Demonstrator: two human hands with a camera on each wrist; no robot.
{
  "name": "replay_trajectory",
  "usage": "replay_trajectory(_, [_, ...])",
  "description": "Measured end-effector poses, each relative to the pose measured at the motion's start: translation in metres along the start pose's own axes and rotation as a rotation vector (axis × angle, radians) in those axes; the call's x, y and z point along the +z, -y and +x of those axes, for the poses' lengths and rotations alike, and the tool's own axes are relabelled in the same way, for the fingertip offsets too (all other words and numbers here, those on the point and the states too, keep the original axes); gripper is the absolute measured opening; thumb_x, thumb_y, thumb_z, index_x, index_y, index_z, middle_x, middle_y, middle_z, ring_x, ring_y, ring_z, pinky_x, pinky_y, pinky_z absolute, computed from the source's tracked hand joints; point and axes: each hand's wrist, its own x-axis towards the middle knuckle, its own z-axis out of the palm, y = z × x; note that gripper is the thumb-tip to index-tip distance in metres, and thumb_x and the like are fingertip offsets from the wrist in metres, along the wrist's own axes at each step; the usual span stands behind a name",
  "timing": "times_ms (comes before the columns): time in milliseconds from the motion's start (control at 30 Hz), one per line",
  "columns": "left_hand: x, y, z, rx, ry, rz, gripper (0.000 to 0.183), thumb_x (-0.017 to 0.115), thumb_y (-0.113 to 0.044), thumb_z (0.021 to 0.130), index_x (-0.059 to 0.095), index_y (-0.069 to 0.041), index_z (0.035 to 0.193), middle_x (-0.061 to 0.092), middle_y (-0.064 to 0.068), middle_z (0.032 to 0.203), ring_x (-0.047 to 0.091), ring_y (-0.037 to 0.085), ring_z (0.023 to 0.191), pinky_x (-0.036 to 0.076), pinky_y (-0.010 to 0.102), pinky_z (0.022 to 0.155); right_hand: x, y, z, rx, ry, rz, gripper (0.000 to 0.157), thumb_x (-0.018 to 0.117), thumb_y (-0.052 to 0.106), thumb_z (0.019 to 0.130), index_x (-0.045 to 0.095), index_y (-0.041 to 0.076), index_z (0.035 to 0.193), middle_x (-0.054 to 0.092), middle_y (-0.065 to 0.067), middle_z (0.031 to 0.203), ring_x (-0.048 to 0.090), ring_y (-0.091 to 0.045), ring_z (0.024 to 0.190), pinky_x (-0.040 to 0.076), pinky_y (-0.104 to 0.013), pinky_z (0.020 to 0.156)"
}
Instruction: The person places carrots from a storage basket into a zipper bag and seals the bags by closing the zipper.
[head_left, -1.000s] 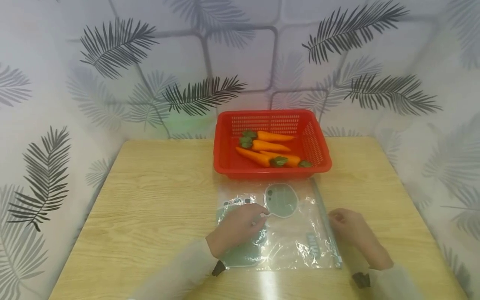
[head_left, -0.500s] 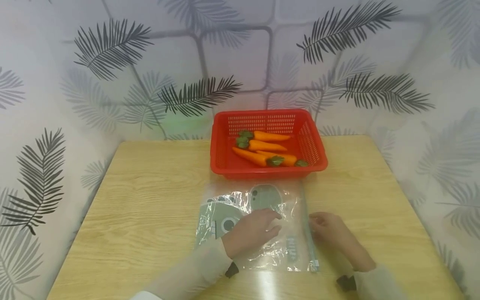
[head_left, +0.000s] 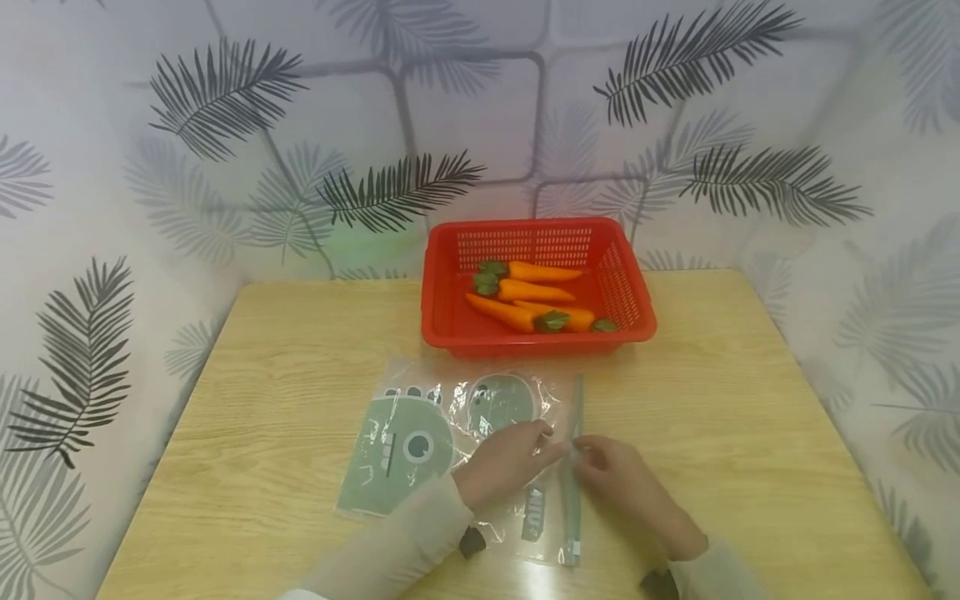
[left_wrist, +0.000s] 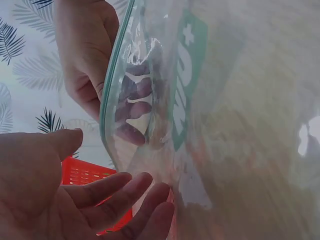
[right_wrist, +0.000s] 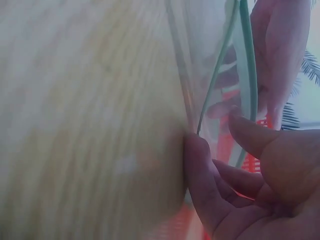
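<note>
A clear zip bag (head_left: pixel 408 454) printed with a green cartoon monster lies on the table, its green zip edge (head_left: pixel 573 500) toward the right. My right hand (head_left: pixel 626 479) holds that edge, thumb and forefinger on either side of a green strip in the right wrist view (right_wrist: pixel 280 185). There, the two green zip strips (right_wrist: pixel 247 65) stand apart. Over the bag reaches my left hand (head_left: pixel 502 467); its fingers extend against the film, thumb spread away, in the left wrist view (left_wrist: pixel 35 185). Some fingers of the right hand show through the clear film.
Just behind the bag stands a red perforated basket (head_left: pixel 540 340) with several orange carrots (head_left: pixel 536 291) lying in it. The wooden table (head_left: pixel 300 375) meets a leaf-patterned backdrop (head_left: pixel 360 100) at its back and sides.
The right hand and the bag's zip edge have moved left together, and the whole bag has slid left. My left hand has shifted slightly right and now lies close to the right hand.
</note>
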Motion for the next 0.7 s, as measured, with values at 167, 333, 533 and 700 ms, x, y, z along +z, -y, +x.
replay_trajectory(167, [0.004, 0.002, 0.001, -0.048, 0.020, -0.090, 0.042, 0.047, -0.054, 0.091, 0.059, -0.017, 0.107, 0.062, -0.010, 0.091, 0.057, 0.006, 0.077, 0.048, 0.027, 0.070, 0.007, 0.003, 0.002, 0.009, -0.009, -0.014, 0.036, 0.066, 0.017, 0.085, 0.060, 0.001, 0.118, 0.057, 0.004, 0.077, 0.053, -0.009, 0.072, 0.048, -0.030, 0.071])
replay_trajectory(333, [0.005, 0.000, 0.002, -0.051, 0.012, -0.093, 0.023, 0.050, -0.040, 0.093, 0.059, -0.019, 0.096, 0.057, -0.013, 0.078, 0.053, 0.005, 0.067, 0.045, 0.024, 0.062, 0.008, 0.006, 0.003, 0.005, -0.015, -0.024, 0.041, 0.069, 0.022, 0.084, 0.060, 0.001, 0.117, 0.057, 0.005, 0.078, 0.053, -0.009, 0.073, 0.048, -0.029, 0.070])
replay_trajectory(533, [0.007, 0.001, 0.000, -0.069, 0.014, -0.103, 0.011, 0.051, -0.028, 0.091, 0.056, -0.018, 0.089, 0.054, -0.009, 0.072, 0.052, 0.008, 0.060, 0.044, 0.024, 0.054, 0.010, 0.008, 0.002, -0.030, -0.019, -0.024, 0.049, 0.070, 0.033, 0.082, 0.060, -0.001, 0.116, 0.057, 0.005, 0.080, 0.053, -0.010, 0.075, 0.049, -0.028, 0.070])
replay_trajectory(700, [0.010, 0.004, 0.005, -0.083, 0.006, -0.122, 0.011, 0.057, -0.026, 0.089, 0.058, -0.016, 0.094, 0.055, -0.009, 0.076, 0.053, 0.007, 0.064, 0.045, 0.024, 0.057, 0.013, 0.008, 0.003, -0.043, -0.042, -0.045, 0.038, 0.068, 0.027, 0.085, 0.063, 0.002, 0.112, 0.063, -0.002, 0.092, 0.058, -0.017, 0.087, 0.050, -0.036, 0.080])
